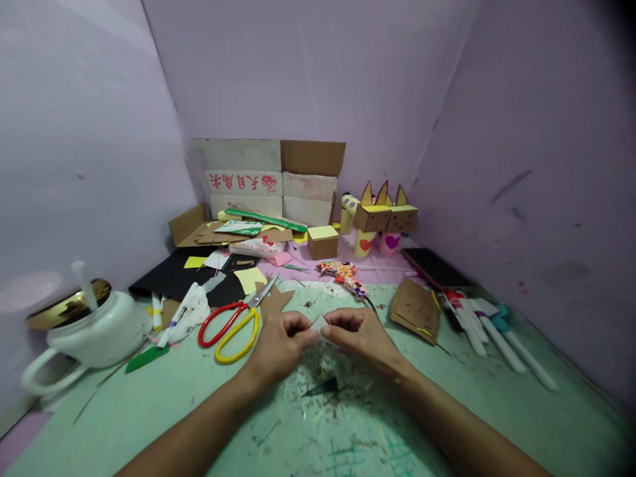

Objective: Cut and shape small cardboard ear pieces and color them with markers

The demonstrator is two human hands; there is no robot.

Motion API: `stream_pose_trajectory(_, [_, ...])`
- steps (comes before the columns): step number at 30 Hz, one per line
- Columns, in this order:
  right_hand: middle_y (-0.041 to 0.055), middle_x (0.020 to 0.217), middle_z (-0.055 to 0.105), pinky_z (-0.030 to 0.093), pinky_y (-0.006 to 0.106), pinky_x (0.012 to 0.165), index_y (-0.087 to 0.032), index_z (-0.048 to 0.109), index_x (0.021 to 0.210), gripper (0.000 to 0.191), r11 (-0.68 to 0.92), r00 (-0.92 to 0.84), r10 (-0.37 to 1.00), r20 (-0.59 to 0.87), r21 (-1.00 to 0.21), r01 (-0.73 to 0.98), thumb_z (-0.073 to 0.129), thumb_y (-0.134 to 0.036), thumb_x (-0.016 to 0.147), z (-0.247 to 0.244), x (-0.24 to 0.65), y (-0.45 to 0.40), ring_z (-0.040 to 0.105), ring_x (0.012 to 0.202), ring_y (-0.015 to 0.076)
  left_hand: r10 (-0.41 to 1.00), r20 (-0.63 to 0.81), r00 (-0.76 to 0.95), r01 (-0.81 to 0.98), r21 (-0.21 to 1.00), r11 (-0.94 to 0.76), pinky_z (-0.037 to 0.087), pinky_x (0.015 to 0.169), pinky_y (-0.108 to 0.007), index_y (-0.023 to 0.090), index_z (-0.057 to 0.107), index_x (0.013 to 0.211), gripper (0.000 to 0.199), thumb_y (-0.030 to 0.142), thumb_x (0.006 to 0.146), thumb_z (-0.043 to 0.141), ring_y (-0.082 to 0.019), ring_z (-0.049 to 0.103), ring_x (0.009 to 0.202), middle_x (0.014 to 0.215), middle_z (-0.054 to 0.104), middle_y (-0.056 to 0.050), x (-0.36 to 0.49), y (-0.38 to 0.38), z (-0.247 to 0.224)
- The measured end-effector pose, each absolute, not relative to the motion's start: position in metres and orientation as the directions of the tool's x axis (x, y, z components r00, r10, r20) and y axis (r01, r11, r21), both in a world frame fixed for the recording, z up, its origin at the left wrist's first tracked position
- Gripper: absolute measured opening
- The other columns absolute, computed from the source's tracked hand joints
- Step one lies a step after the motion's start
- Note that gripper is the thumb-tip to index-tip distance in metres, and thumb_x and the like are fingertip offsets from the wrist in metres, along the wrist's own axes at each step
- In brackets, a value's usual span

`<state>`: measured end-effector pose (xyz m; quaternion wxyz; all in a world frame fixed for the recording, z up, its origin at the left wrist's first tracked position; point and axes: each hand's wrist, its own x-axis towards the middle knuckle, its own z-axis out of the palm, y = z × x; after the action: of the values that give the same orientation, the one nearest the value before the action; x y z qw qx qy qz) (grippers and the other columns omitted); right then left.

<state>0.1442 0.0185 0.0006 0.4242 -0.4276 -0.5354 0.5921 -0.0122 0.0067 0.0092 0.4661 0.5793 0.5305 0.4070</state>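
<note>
Between my two hands is a small pale piece of paper (318, 324) with a pointed top. My left hand (285, 338) pinches its left side between thumb and fingers. On the other side, my right hand (355, 332) grips its right edge the same way. Both hands are just above the green tabletop (218, 424). Scissors (243, 315) with one red and one yellow handle lie left of my left hand, blades spread. A brown cardboard cutout (274, 301) lies behind that hand. Below the hands rests a small dark triangular scrap (322, 387).
A white mug (99, 331) stands at the left. Behind are a patterned glue gun (345, 275), a small cardboard box (322, 246) and cardboard animal figures (372, 218). Folded cardboard (415, 311), a phone (437, 266) and several markers (501, 341) lie at the right.
</note>
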Motion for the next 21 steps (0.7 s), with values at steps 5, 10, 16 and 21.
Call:
stream_pose_trajectory(5, [0.0005,0.056,0.064,0.039,0.022,0.049,-0.012,0.069,0.076,0.03,-0.164,-0.22,0.969,-0.116,-0.963,-0.214,0.078,-0.023,0.049,-0.007,0.141,0.021,0.054,0.049,0.0108,0.988,-0.145,-0.05,-0.128,0.982,0.138,0.024,0.044,-0.021,0.014,0.057,0.048,0.022,0.031,0.05,0.071,-0.006,0.035,0.041,0.041,0.047,0.003,-0.007,0.011,-0.003])
stream_pose_trajectory(10, [-0.0016,0.054,0.063,0.045,0.024,0.054,-0.014,0.067,0.068,0.02,-0.179,-0.13,0.982,-0.139,-0.909,-0.378,0.075,-0.02,0.051,-0.009,0.142,0.025,0.056,0.049,0.0108,0.972,-0.185,0.143,-0.099,0.975,0.2,0.028,0.043,-0.02,0.013,0.059,0.051,0.03,0.038,0.051,0.075,-0.008,0.041,0.041,0.043,0.051,0.001,-0.006,0.011,-0.007])
stream_pose_trajectory(16, [-0.0016,0.057,0.064,0.045,0.025,0.057,-0.014,0.07,0.073,0.02,-0.125,-0.224,0.972,-0.076,-0.969,-0.213,0.073,-0.019,0.054,-0.004,0.149,0.026,0.058,0.053,0.0121,0.96,-0.159,0.232,-0.021,0.986,0.168,0.024,0.037,-0.019,0.012,0.065,0.057,0.033,0.042,0.05,0.076,-0.005,0.036,0.035,0.041,0.047,0.003,-0.011,0.015,-0.001])
stream_pose_trajectory(21, [-0.0003,0.067,0.067,0.044,0.025,0.061,-0.015,0.07,0.088,0.035,-0.095,-0.273,0.962,-0.012,-0.951,-0.295,0.077,-0.023,0.054,-0.01,0.147,0.027,0.058,0.06,0.0117,0.968,-0.214,0.13,-0.16,0.959,0.233,0.023,0.033,-0.019,0.013,0.057,0.048,0.03,0.035,0.045,0.078,-0.005,0.034,0.03,0.036,0.044,0.004,-0.006,0.014,-0.008])
